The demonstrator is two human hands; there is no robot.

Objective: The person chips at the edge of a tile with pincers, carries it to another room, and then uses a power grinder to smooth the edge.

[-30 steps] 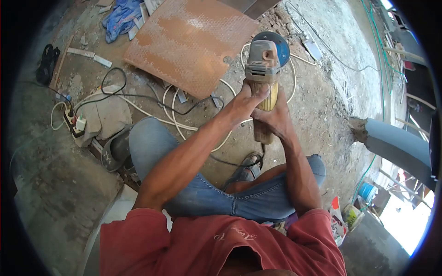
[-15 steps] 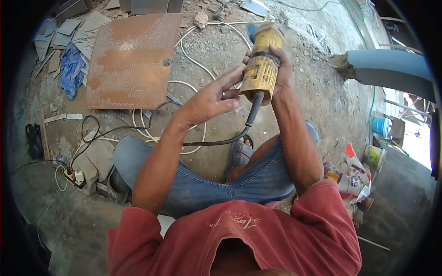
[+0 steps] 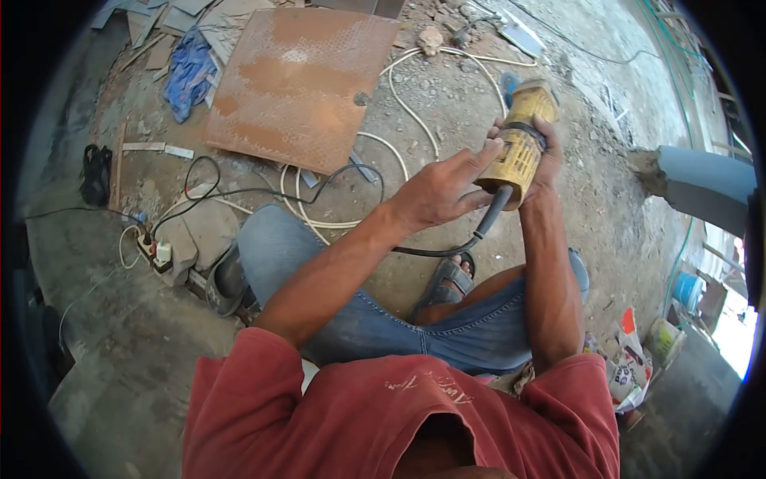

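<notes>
A worn yellow angle grinder (image 3: 515,156) is held up over the floor in front of my knees, its rear end and black cord (image 3: 496,209) towards me. My right hand (image 3: 547,152) wraps round its body near a dark band. My left hand (image 3: 443,188) is beside the rear of the casing, fingers stretched out and fingertips against its side. The thumb extends below them, close to the cord end. A blue disc (image 3: 509,84) shows partly at the far end; the grinder's head is mostly hidden.
A brown board (image 3: 295,88) lies ahead left, near a blue cloth (image 3: 189,72) and broken tiles. A white cable (image 3: 391,156) loops across the rubble floor. A power strip (image 3: 155,251) sits at left, and a blue-grey pipe (image 3: 702,176) juts in at right.
The view has shifted, so the surroundings sit further right in the picture. My left hand has turned, its fingers now against the grinder's side. My right hand keeps its hold.
</notes>
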